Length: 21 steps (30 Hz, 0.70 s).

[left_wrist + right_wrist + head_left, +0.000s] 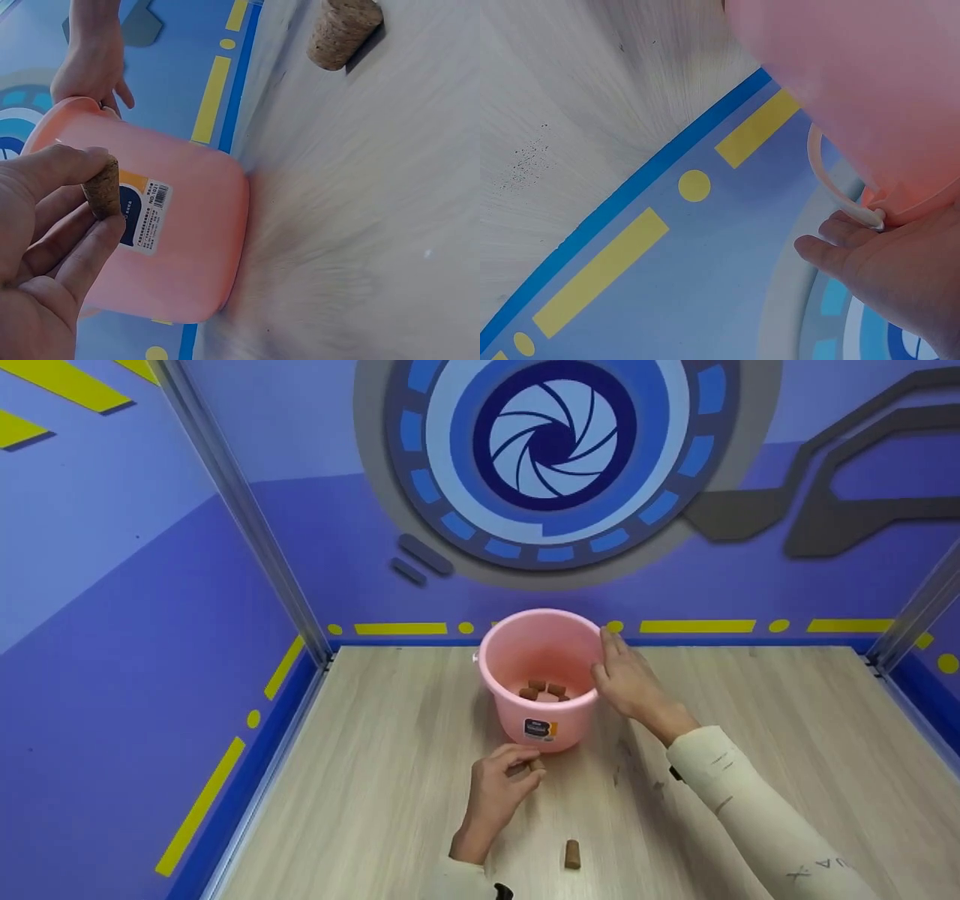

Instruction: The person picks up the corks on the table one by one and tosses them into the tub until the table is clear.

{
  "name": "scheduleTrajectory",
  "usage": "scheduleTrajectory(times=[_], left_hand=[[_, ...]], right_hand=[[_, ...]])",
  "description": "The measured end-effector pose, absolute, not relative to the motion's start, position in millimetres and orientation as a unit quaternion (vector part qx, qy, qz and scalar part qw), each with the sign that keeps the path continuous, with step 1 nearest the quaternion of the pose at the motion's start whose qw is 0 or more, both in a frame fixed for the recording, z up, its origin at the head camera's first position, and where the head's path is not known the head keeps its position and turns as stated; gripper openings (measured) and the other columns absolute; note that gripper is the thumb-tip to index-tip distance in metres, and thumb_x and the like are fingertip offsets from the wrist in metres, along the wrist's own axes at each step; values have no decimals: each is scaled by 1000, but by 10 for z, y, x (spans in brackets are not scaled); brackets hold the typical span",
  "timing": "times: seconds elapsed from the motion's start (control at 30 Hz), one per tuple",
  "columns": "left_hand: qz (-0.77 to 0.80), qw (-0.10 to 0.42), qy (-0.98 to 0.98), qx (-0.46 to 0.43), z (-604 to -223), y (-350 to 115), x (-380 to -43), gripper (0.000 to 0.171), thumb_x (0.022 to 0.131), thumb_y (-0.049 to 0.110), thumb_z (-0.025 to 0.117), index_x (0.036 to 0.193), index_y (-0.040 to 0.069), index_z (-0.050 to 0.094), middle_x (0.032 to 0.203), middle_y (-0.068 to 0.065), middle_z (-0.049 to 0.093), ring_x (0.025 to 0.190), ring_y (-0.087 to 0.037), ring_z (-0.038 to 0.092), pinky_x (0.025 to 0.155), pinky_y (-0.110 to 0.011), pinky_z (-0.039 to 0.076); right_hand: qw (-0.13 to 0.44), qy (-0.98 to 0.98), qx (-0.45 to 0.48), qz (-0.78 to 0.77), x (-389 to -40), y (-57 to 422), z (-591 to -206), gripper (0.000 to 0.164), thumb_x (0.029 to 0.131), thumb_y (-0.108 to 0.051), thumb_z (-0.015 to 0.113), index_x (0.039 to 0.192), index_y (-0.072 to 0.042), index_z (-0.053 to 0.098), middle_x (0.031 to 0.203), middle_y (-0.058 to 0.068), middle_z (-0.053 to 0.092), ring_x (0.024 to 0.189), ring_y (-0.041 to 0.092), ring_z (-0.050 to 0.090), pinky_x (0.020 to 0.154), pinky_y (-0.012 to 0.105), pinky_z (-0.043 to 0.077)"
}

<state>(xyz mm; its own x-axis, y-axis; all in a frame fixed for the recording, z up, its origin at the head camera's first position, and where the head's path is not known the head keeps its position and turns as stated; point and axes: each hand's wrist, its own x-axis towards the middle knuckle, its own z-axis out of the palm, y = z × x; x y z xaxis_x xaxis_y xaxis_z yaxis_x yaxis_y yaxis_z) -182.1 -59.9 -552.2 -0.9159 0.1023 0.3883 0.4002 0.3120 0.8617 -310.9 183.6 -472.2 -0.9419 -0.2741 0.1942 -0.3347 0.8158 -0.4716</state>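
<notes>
A pink bucket (pixel 510 712) with a printed label stands on the wooden tabletop near the back wall. Several corks (pixel 556 689) lie on its bottom. My left hand (pixel 501 784) is in front of the bucket and pinches a cork (pixel 103 187) between thumb and fingertips, below the rim and outside the wall. At the bucket's right side my right hand (pixel 631 681) holds the rim, beside the joint of the pale handle (pixel 826 174); part of its grip is hidden. Another cork (pixel 572 854) lies on the tabletop near the front, to the right of my left forearm.
The wooden tabletop (pixel 375 780) is bounded by a blue printed back wall (pixel 300 555) and side panels. Metal posts (pixel 247 514) stand at the back corners. Dark smudges mark the tabletop right of the bucket.
</notes>
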Motion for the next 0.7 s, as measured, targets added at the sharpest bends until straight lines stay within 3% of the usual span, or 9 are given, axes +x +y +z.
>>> scheduleTrajectory(times=[0.17, 0.4, 0.7], left_hand=[[-548, 152, -806, -166, -5478, -609, -1840, 25, 78, 8, 80, 103, 10, 76, 98, 2, 68, 92, -14, 67, 83, -32, 55], [-525, 195, -806, -189, -5382, -624, -1880, 26, 78, 13, 81, 104, 14, 76, 101, 5, 68, 95, -8, 65, 83, -29, 55], [-501, 265, -793, -223, -5209, -664, -1982, 26, 77, 9, 81, 102, 5, 75, 103, 0, 68, 92, -10, 65, 79, -29, 56]], right_hand=[[57, -951, 160, 259, -3112, 1841, -4717, 68, 100, -29, 35, 151, 8, 11, 155, 29, 17, 142, 43, 18, 114, 55, 14], [54, -952, 159, 255, -3119, 1839, -4720, 68, 100, -30, 35, 151, 7, 9, 154, 29, 18, 142, 43, 18, 114, 56, 13], [53, -953, 160, 252, -3115, 1843, -4731, 68, 101, -30, 34, 151, 7, 8, 155, 28, 16, 143, 42, 15, 114, 56, 12]])
